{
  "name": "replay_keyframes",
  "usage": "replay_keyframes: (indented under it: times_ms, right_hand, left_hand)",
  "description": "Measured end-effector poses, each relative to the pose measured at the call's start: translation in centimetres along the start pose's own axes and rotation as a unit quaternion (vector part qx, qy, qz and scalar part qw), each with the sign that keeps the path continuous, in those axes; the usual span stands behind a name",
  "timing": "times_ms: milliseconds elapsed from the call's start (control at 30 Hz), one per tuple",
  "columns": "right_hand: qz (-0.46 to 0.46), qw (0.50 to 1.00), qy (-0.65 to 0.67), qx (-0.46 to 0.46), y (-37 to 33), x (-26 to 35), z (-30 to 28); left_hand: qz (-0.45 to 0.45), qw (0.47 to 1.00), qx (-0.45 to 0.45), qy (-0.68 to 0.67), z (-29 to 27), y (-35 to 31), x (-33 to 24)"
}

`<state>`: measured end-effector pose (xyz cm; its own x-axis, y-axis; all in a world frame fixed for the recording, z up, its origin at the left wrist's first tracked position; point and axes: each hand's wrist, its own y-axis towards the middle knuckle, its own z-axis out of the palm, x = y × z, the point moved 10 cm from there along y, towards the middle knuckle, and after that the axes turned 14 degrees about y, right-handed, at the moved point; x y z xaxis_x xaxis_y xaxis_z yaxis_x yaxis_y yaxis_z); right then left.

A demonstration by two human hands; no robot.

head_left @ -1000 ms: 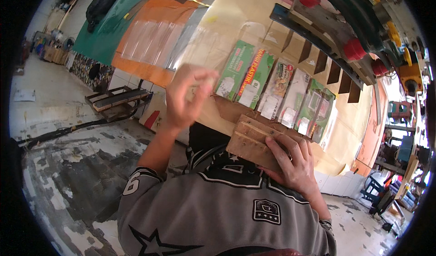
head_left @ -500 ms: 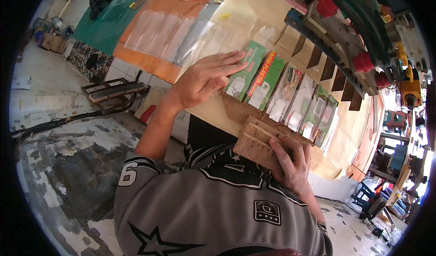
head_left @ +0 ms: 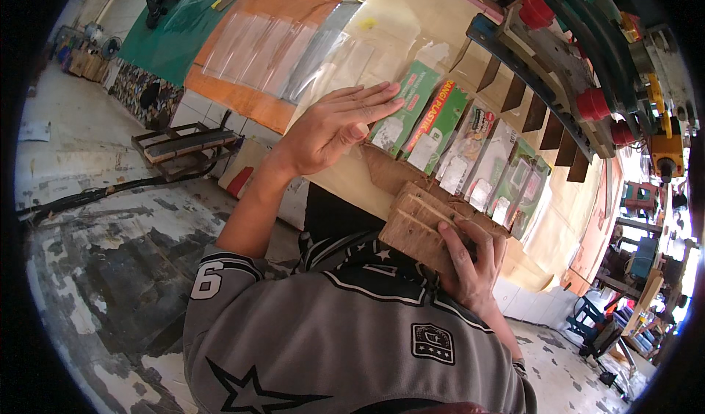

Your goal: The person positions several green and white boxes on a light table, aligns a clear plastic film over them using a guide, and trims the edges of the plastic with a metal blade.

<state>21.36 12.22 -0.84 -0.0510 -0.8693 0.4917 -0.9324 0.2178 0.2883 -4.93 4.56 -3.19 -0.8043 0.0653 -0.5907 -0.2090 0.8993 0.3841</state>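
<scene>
We've R hand (head_left: 476,268) gripping wooden block (head_left: 413,227); L hand (head_left: 330,131) unclenched nr green pack (head_left: 418,94), dark rail (head_left: 515,59) in way beyond.

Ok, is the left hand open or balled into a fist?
Open: the left hand has its fingers stretched out at the leftmost green pack, with nothing visible in its grasp.

Brightest at right, blown out to white along that edge. Glaring off the pale worktop (head_left: 404,13) and clear plastic (head_left: 250,55). Bent toward the rim, black at the corners, sharper around the hands (head_left: 323,133).
</scene>
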Motion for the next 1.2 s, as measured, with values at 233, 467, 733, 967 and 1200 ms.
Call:
replay_keyframes:
  times_ms: [233,467,733,967,1200]
  right_hand:
    - [0.015,1.0,0.002,-0.014,0.7,0.3,-0.2]
    - [0.007,1.0,-0.009,-0.004,1.0,-0.1,0.0]
    - [0.004,1.0,-0.007,0.011,1.0,-0.2,0.1]
    - [0.001,1.0,-0.017,0.008,1.1,0.0,0.0]
    - [0.01,1.0,-0.02,0.0,1.4,0.5,-0.2]
  left_hand:
    - [0.016,1.0,-0.015,-0.014,-0.3,-0.4,0.4]
    - [-0.039,0.994,-0.047,-0.094,-0.2,-1.3,2.0]
    - [-0.074,0.994,-0.057,-0.059,-0.4,-1.5,2.4]
    - [-0.067,0.996,-0.051,-0.02,-0.3,-1.5,2.3]
    - [-0.067,0.997,-0.019,-0.019,-0.1,-1.4,2.4]
